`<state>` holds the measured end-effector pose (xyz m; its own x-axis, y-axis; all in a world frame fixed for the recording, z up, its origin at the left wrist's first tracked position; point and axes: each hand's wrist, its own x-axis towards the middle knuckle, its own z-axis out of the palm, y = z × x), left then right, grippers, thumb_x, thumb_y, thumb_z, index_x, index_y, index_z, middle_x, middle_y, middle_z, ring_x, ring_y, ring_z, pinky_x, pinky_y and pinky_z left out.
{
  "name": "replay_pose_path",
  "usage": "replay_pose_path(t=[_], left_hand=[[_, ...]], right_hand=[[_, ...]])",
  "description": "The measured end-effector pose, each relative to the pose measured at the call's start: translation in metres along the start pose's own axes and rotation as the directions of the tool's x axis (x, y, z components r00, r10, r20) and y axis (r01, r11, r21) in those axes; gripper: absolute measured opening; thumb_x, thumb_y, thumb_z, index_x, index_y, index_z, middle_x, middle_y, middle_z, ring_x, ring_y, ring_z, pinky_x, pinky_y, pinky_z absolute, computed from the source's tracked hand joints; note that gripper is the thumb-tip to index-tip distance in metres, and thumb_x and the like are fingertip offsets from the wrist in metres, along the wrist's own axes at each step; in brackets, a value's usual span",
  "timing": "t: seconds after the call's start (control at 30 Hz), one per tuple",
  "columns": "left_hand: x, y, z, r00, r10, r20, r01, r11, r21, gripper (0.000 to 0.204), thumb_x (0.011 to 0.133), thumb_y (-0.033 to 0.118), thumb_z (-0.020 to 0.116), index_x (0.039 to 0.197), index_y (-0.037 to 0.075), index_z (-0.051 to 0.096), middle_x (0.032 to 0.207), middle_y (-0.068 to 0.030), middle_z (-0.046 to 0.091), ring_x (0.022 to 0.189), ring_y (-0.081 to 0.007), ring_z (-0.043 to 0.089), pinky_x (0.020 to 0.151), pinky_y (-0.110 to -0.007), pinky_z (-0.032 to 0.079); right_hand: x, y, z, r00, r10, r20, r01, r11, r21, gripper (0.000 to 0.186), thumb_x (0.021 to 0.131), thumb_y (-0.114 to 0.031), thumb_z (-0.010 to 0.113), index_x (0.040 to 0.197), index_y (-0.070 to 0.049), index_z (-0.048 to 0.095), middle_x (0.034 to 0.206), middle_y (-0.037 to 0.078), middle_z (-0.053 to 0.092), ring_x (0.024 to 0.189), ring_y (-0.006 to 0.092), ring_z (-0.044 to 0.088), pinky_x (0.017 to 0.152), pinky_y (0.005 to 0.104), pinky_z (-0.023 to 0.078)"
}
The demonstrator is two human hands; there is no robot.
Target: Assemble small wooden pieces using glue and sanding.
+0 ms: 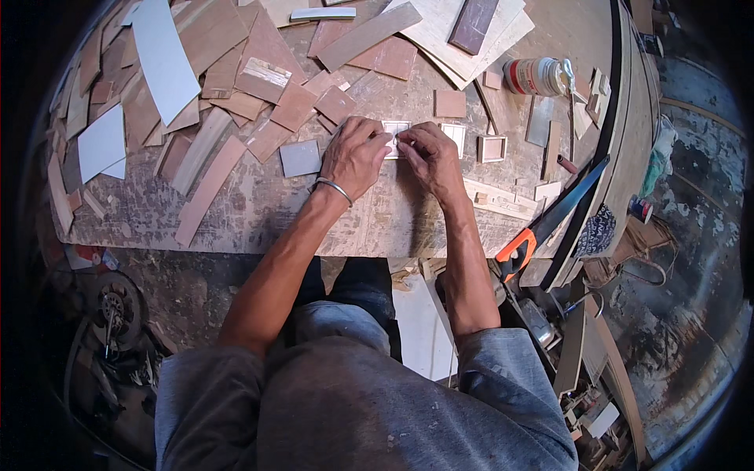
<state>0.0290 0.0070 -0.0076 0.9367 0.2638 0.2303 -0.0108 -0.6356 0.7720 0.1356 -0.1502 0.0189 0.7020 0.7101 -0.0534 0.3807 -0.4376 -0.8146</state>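
My left hand [355, 157] is closed, its fingers curled at the left edge of a small white rectangular panel [395, 127] with thin strips along its edges. My right hand [433, 159] pinches at the panel's right side; whatever lies between its fingertips is too small to make out. Just beyond the right hand is a second white edged panel [453, 135], partly covered by it. A small shallow wooden box [492, 148] sits farther right. Near my left wrist lies a grey square piece [300, 158], and a reddish wooden block [450, 104] rests behind the hands.
Wood offcuts [216, 35] pile up across the left and back of the workbench [330, 228]. A jar [534, 76] lies at the back right. An orange-handled saw [520, 250] hangs over the right front edge. Below left is a spoked wheel [114, 306].
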Motion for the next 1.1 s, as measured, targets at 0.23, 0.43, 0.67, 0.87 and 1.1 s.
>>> replay_pose_path(t=[0.23, 0.43, 0.67, 0.87, 1.1], left_hand=[[0.0000, 0.0004, -0.0006, 1.000, -0.005, -0.006, 0.005, 1.000, -0.007, 0.023, 0.078, 0.002, 0.076, 0.101, 0.001, 0.072, 0.102, -0.0112, 0.065, 0.101, -0.0327, 0.059, 0.089, -0.042, 0.049], [-0.0002, -0.0003, -0.0008, 1.000, -0.006, 0.001, 0.006, 1.000, -0.009, 0.025, 0.077, 0.001, 0.077, 0.101, 0.001, 0.072, 0.103, -0.0109, 0.065, 0.101, -0.0324, 0.059, 0.088, -0.042, 0.050], [-0.0002, -0.0004, -0.0005, 1.000, -0.003, -0.005, 0.003, 1.000, -0.017, 0.024, 0.078, 0.001, 0.076, 0.102, 0.001, 0.073, 0.103, -0.0109, 0.065, 0.100, -0.0323, 0.059, 0.088, -0.042, 0.050], [-0.0004, -0.0015, -0.0009, 1.000, -0.005, -0.005, 0.005, 1.000, -0.005, 0.023, 0.079, 0.002, 0.076, 0.102, 0.001, 0.073, 0.102, -0.0110, 0.065, 0.099, -0.0321, 0.059, 0.087, -0.042, 0.049], [0.0008, -0.0007, -0.0014, 1.000, -0.008, 0.005, 0.008, 1.000, -0.013, 0.023, 0.079, 0.003, 0.076, 0.102, 0.001, 0.073, 0.102, -0.0111, 0.065, 0.099, -0.0318, 0.059, 0.088, -0.041, 0.049]], right_hand=[[0.0024, -0.0006, -0.0006, 1.000, 0.008, 0.025, -0.007, 0.999, -0.033, 0.013, 0.086, -0.002, 0.072, 0.099, 0.002, 0.072, 0.095, 0.016, 0.068, 0.084, 0.0325, 0.069, 0.074, 0.0369, 0.054], [0.0031, -0.0008, -0.0012, 1.000, 0.021, 0.015, -0.020, 0.999, -0.045, 0.012, 0.085, -0.002, 0.072, 0.097, 0.002, 0.072, 0.093, 0.016, 0.067, 0.083, 0.0326, 0.068, 0.073, 0.0368, 0.054], [0.0040, -0.0008, -0.0010, 1.000, -0.005, 0.018, 0.006, 0.999, -0.054, 0.011, 0.086, -0.002, 0.072, 0.096, 0.002, 0.072, 0.091, 0.016, 0.067, 0.080, 0.0325, 0.068, 0.070, 0.0370, 0.053], [0.0046, 0.0005, -0.0016, 0.999, -0.035, 0.029, 0.038, 0.995, -0.090, 0.012, 0.086, -0.003, 0.073, 0.097, 0.001, 0.072, 0.091, 0.015, 0.067, 0.080, 0.0324, 0.069, 0.070, 0.0374, 0.054], [0.0007, -0.0006, -0.0014, 0.999, 0.028, 0.022, -0.027, 0.998, -0.054, 0.013, 0.086, -0.004, 0.074, 0.098, 0.002, 0.072, 0.095, 0.016, 0.068, 0.082, 0.0327, 0.069, 0.071, 0.0371, 0.055]])
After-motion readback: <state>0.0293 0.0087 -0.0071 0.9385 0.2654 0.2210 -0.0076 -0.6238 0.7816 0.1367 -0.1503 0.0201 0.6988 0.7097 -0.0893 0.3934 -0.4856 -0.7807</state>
